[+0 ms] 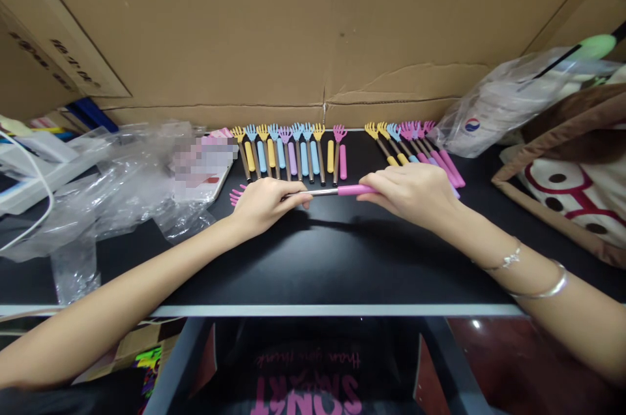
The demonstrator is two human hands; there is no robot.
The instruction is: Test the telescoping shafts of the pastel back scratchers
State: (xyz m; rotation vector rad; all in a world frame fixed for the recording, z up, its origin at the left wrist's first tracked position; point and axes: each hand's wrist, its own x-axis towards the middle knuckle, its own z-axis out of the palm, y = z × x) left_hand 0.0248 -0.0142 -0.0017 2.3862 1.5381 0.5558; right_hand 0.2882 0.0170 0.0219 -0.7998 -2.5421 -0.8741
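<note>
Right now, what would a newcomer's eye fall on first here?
First, the pink back scratcher, pulled out level at the middle of the black table, with the left hand on its claw end and the right hand on its pink handle. Behind it, near the cardboard wall, lie yellow, blue, purple and pink back scratchers: a tidy row at centre and a fanned cluster to the right.

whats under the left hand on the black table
Under the left hand runs the pink back scratcher: its claw pokes out left, its rod right. The stretch beneath the palm is hidden.
</note>
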